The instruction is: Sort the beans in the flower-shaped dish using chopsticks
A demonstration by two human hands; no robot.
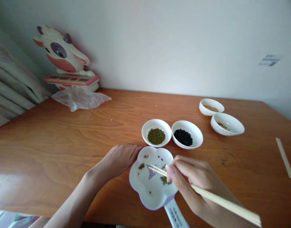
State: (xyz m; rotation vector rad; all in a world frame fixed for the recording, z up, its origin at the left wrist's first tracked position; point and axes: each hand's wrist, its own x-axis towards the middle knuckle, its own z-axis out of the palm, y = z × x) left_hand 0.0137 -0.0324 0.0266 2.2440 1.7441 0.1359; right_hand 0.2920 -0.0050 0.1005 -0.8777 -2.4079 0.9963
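Note:
A white flower-shaped dish (145, 182) with a lilac edge, a handle and a printed cartoon figure lies in front of me, small clusters of green beans on it. At its upper left rim is my left hand (119, 160), fingers curled against the edge and partly hidden. My right hand (195, 177) grips a pair of wooden chopsticks (219, 198), whose tips are close together over the dish's middle. Just beyond the dish stand a white bowl (145, 131) of green beans (156, 136) and a white bowl (197, 134) of black beans (183, 137).
Farther right are a white bowl (203, 110) of yellowish grains and another white bowl (236, 126) with a few reddish-brown bits. A pale strip (285, 158) lies at the right. At the back left, a cow-shaped toy keyboard (69, 79) stands behind a clear plastic bag (81, 99).

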